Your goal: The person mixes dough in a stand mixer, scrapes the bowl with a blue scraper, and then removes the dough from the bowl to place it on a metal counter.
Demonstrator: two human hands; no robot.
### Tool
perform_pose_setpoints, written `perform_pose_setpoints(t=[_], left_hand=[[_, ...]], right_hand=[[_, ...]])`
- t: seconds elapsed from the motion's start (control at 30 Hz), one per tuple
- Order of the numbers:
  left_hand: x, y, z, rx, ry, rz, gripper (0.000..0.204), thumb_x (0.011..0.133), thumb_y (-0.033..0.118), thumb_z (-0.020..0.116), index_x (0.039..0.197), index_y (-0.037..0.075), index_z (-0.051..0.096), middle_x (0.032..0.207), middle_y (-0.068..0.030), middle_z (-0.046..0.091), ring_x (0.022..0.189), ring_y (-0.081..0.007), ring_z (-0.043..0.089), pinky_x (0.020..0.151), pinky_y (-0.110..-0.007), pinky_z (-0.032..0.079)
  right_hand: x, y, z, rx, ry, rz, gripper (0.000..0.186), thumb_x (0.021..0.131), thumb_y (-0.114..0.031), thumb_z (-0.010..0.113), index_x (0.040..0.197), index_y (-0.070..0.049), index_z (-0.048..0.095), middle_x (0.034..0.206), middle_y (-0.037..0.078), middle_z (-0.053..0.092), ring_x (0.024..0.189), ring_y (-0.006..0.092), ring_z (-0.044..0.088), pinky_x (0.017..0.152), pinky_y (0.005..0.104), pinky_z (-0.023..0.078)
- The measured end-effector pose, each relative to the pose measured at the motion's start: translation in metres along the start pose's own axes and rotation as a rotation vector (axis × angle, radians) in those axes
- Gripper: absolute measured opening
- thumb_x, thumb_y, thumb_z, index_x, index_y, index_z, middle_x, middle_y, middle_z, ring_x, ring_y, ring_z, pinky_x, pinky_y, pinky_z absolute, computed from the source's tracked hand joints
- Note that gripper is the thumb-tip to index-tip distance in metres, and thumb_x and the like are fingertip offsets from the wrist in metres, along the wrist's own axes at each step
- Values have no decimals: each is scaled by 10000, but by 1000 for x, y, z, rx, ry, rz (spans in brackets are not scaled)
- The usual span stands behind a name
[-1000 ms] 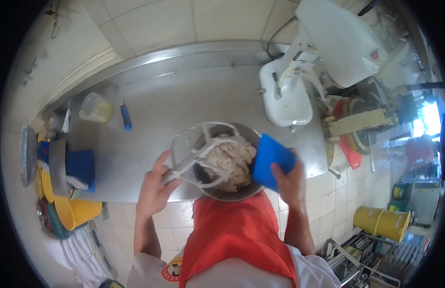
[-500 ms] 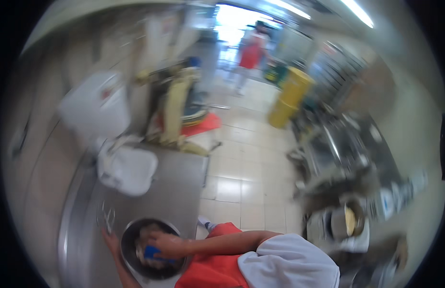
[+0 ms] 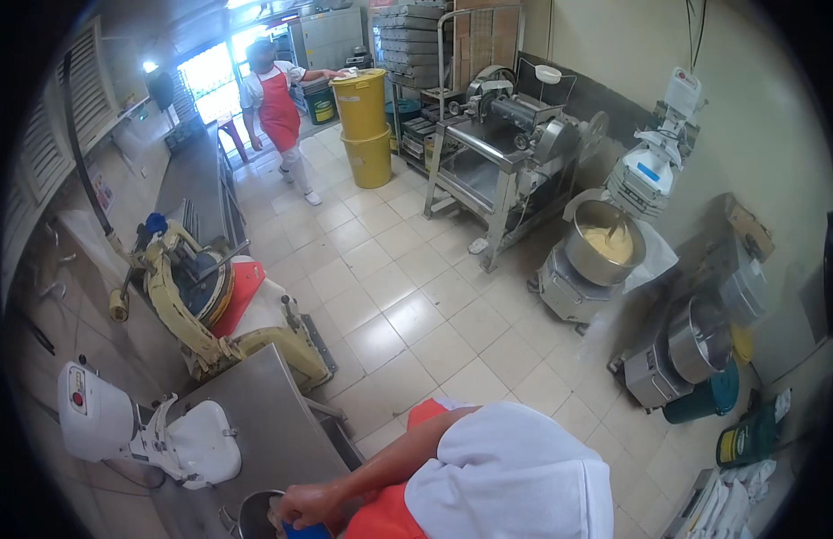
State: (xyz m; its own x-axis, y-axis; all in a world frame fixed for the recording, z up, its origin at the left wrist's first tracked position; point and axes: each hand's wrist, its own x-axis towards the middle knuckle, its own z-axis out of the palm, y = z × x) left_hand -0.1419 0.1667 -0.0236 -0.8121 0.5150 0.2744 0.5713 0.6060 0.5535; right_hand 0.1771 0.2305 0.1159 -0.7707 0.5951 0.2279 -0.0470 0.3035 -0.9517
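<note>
At the lower edge my right hand (image 3: 309, 505) is closed on a blue scraper (image 3: 307, 530), a flat plastic piece partly cut off by the picture's edge. It is over a steel mixing bowl (image 3: 253, 516) standing on the metal table (image 3: 273, 404). Only the bowl's upper part shows, and its contents are mostly hidden by the hand. My left hand is out of the picture. Beyond the bowl, on the same table, stands a white stand mixer (image 3: 97, 413) with no bowl fitted.
A cream-coloured dough machine (image 3: 187, 296) stands past the table. To the right are a floor mixer with dough in its bowl (image 3: 605, 247), another steel mixer (image 3: 659, 368) and a roller machine (image 3: 515, 144). Farther off, a person in a red apron (image 3: 280, 103) touches stacked yellow bins (image 3: 363, 121).
My view has swung to the right and up. The bowl now sits lower in the picture, and my left hand has left it. My right hand still holds the blue scraper.
</note>
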Motion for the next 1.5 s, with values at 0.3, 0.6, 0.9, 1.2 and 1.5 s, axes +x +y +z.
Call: perform_pose_setpoints(t=[0.3,0.6,0.9,1.2,1.5], left_hand=[[-198,139,-94,-307,607,181,368,928,134,666,1239,-16,539,1077,-172,611,946,-261,588,836,-386,479],[-497,406,70,-745,-290,43,510,907,128,643,1376,60,456,1051,-112,628,859,-183,619,736,-311,526],[-695,656,10,-289,-642,313,459,918,114,676,1340,24,521,1014,-113,627,915,-222,582,822,-366,497],[-667,537,14,-327,-511,147,542,912,68,610,1414,-15,424,1127,-159,635,1018,-234,614,917,-347,486],[-615,450,-7,-378,-214,-70,522,836,133,739,1315,63,545,1050,-151,691,914,-245,686,787,-363,552]], right_hand=[[-167,2,-195,200,61,167,283,789,-261,716,938,-21,696,798,100,647,779,199,630,692,344,484],[-465,87,-477,565,625,199,252,889,-267,691,917,-19,653,799,32,656,737,105,587,672,278,463],[-582,54,-573,550,628,192,308,845,-303,686,887,1,659,744,60,644,727,152,617,656,321,471],[-530,56,-557,490,431,-8,180,785,-137,698,912,-13,665,827,59,642,744,152,590,655,312,466],[-453,67,-466,533,199,431,261,742,75,633,990,0,671,836,15,599,767,118,550,729,244,457]])
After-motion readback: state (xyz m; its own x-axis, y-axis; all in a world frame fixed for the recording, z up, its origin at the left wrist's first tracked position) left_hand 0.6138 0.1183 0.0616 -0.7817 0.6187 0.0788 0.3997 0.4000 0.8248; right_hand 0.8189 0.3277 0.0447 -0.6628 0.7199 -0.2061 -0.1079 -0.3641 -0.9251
